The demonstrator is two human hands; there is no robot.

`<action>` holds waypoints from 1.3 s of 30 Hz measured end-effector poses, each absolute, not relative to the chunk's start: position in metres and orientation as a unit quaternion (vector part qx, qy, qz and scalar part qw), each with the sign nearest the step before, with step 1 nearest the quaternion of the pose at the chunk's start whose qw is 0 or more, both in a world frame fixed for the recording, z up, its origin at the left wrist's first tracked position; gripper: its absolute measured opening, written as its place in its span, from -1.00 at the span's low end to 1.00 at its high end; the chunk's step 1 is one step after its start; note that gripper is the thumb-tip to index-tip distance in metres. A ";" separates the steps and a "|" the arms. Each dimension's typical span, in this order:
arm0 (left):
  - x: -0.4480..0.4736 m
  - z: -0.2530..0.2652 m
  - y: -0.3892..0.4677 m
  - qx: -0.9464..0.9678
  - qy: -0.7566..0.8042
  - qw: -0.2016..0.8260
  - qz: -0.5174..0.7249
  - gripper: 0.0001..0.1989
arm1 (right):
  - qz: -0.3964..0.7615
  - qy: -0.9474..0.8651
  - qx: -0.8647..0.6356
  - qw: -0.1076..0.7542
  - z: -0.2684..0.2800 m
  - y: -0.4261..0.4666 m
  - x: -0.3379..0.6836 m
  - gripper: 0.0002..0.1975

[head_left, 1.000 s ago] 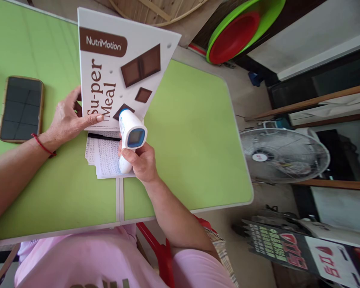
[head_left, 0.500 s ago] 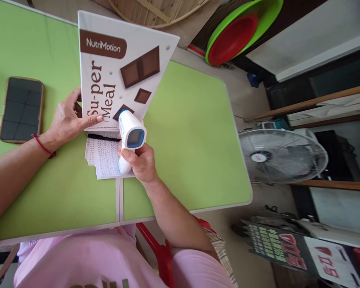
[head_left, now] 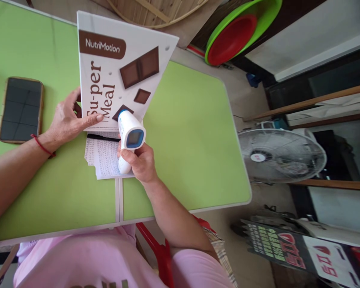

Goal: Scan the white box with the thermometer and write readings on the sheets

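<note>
A white, gun-shaped handheld thermometer (head_left: 128, 125) with blue trim is held above the surface (head_left: 192, 140), its screen turned to the wearer and its nose toward the lower right part of a white box (head_left: 117, 76); whether the two touch cannot be determined. The right hand (head_left: 142, 162) has its fingers closed round the thermometer's handle, thumb on the near side. The left hand (head_left: 68, 118) grips the box at its lower left edge, thumb laid on the printed front, remaining fingers partly hidden behind. The box is tilted up, front toward the wearer, and reads "NutriMotion" and "Su-per Meal" beside pictures of brown bars. Just below it, handwritten sheets (head_left: 106, 158) lie overlapped on the green surface, with a black pen (head_left: 102, 137) across their upper part. A phone (head_left: 20, 110), dark screen up, lies to the left of the left hand. Beyond the surface's right end stands a fan (head_left: 282, 156); farther up, a red basin (head_left: 234, 40) sits within a green basin (head_left: 265, 24).
</note>
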State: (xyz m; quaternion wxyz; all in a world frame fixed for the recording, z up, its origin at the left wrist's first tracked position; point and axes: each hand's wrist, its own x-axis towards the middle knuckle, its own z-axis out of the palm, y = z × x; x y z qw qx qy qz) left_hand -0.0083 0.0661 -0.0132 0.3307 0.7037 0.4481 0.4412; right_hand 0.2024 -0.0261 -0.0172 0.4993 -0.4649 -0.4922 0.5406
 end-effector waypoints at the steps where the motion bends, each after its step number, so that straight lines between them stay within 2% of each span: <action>1: -0.008 -0.013 0.066 0.704 0.447 0.332 0.441 -0.23 | 0.542 -0.490 -0.464 0.500 -0.017 -0.026 0.202 -0.63; 8: -0.007 -0.014 0.065 0.703 0.451 0.320 0.446 -0.36 | 0.547 -0.480 -0.470 0.499 -0.017 -0.026 0.202 -0.61; 18: -0.009 -0.009 0.064 0.707 0.459 0.329 0.426 -0.19 | 0.554 -0.476 -0.464 0.501 -0.017 -0.026 0.202 -0.63; 28: -0.009 -0.009 0.064 0.709 0.462 0.319 0.427 -0.22 | 0.553 -0.483 -0.473 0.488 -0.017 -0.026 0.202 -0.60; 39: -0.012 -0.009 0.062 0.707 0.470 0.321 0.420 -0.33 | 0.549 -0.493 -0.463 0.491 -0.017 -0.026 0.203 -0.62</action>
